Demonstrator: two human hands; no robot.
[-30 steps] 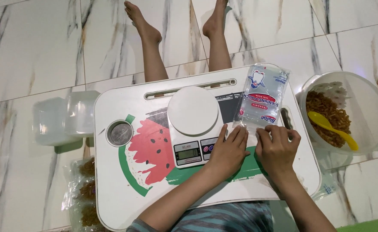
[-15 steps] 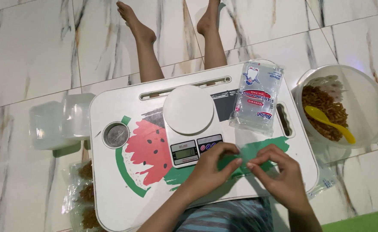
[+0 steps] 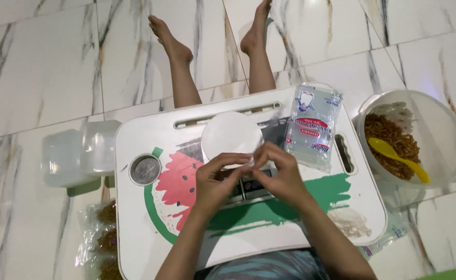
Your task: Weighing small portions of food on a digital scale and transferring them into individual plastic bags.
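My left hand (image 3: pixel 217 179) and my right hand (image 3: pixel 282 173) meet fingertip to fingertip over a small kitchen scale with a round white platform (image 3: pixel 228 132). Both pinch a thin clear plastic bag (image 3: pixel 270 127) that is hard to make out against the scale. The scale's display is hidden under my hands. It stands on a white lap table (image 3: pixel 134 135) printed with a watermelon. A pack of clear plastic bags (image 3: pixel 313 127) lies just right of my right hand.
A clear tub (image 3: pixel 445 135) of brown fried snack with a yellow spoon (image 3: pixel 396 158) sits on the floor at the right. Empty clear containers (image 3: pixel 77 153) and filled snack bags (image 3: pixel 103 243) are at the left. A round recess (image 3: pixel 145 169) is in the table. Bare legs stretch ahead.
My hands moved from the pack of bags back toward me, then up over the scale. They now pinch a thin clear bag together.
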